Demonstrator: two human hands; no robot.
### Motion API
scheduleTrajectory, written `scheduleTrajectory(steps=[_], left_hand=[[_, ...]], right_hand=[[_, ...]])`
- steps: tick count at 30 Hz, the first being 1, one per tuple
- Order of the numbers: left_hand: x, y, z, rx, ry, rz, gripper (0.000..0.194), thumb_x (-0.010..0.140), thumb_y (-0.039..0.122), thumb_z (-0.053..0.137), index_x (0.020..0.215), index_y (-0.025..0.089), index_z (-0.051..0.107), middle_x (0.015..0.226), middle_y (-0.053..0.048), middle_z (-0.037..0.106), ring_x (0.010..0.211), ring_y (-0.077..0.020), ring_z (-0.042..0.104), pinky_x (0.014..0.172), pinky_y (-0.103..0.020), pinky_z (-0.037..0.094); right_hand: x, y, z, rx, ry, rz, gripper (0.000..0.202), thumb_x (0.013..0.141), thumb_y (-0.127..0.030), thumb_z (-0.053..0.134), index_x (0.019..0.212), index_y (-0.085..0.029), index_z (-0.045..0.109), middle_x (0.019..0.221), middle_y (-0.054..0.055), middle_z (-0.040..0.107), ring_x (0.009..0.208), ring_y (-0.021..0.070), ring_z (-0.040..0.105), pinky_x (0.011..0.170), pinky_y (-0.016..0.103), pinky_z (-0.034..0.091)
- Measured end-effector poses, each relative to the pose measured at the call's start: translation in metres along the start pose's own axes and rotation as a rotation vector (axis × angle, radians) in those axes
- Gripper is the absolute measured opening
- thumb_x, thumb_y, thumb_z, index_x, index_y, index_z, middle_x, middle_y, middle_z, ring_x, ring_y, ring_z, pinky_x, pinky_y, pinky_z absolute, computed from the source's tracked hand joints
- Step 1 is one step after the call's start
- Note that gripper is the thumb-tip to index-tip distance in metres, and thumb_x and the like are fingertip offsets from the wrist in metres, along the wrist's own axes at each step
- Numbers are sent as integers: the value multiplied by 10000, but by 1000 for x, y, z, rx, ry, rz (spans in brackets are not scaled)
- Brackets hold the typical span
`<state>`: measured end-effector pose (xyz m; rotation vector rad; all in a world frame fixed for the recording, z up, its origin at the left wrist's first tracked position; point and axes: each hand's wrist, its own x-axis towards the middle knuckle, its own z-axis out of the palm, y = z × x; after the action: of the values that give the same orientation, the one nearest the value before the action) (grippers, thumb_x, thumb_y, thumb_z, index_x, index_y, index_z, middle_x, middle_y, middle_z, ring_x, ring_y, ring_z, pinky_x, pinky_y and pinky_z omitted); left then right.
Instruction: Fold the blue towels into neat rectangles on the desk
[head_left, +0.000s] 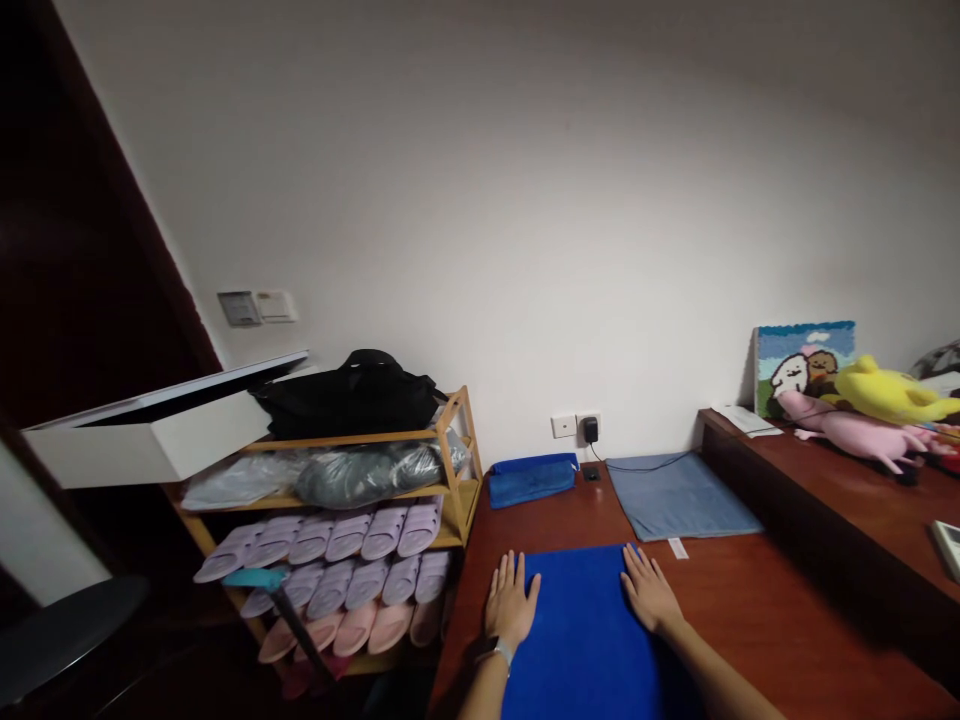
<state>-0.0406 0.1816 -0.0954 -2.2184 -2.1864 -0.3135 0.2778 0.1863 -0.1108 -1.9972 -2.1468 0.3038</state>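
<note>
A bright blue cloth (581, 630) lies spread out on the reddish-brown table (780, 610). On its left edge, near the far corner, my left hand (512, 602) rests flat with the fingers stretched forward. A band with a light face circles that wrist. My right hand (651, 590) lies flat at the far right corner, fingers extended and touching the cloth's edge. Beyond the hands, a folded blue cloth (532, 483) sits near the wall. To its right a grey-blue cloth (682, 497) with a white tag lies flat.
A wooden rack (456, 480) at left holds several slippers (349, 535), plastic-wrapped items, a black bag (349, 400) and a white box (165, 430). A black plug (590, 430) with a cable sits in the wall socket. Plush toys (847, 430) lie on the raised surface at right.
</note>
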Motion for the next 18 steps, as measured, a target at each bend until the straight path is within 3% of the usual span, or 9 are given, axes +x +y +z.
scheduleTrajectory(steps=[6,10,13,18], left_hand=[[7,5,-5,67,-54,6,730,1058,560,238,1631,123,361,1702,-157,315,1591,-295,263,1296,-514,250],[12,21,-14,58,-35,41,724,1066,542,228,1628,106,363,1703,-154,301,1595,-293,249,1305,-518,231],[12,53,-16,2,-7,159,720,1074,541,203,1633,111,349,1713,-129,283,1599,-286,238,1310,-509,238],[4,135,-1,-141,-51,398,676,1088,523,137,1647,196,332,1720,-70,301,1599,-245,256,1313,-473,249]], right_hand=[[0,0,-7,-45,-50,18,714,1036,-439,177,1657,-90,227,1738,76,200,1617,231,169,1316,441,115],[-1,3,-10,4,-51,5,729,1034,-469,185,1658,-94,226,1741,76,186,1619,220,150,1317,422,116],[-2,3,-11,18,-47,5,745,1032,-482,170,1658,-79,198,1745,70,168,1621,213,134,1320,413,107],[-3,3,-12,9,-46,-6,730,1027,-450,158,1658,-86,205,1743,64,174,1620,203,135,1320,410,112]])
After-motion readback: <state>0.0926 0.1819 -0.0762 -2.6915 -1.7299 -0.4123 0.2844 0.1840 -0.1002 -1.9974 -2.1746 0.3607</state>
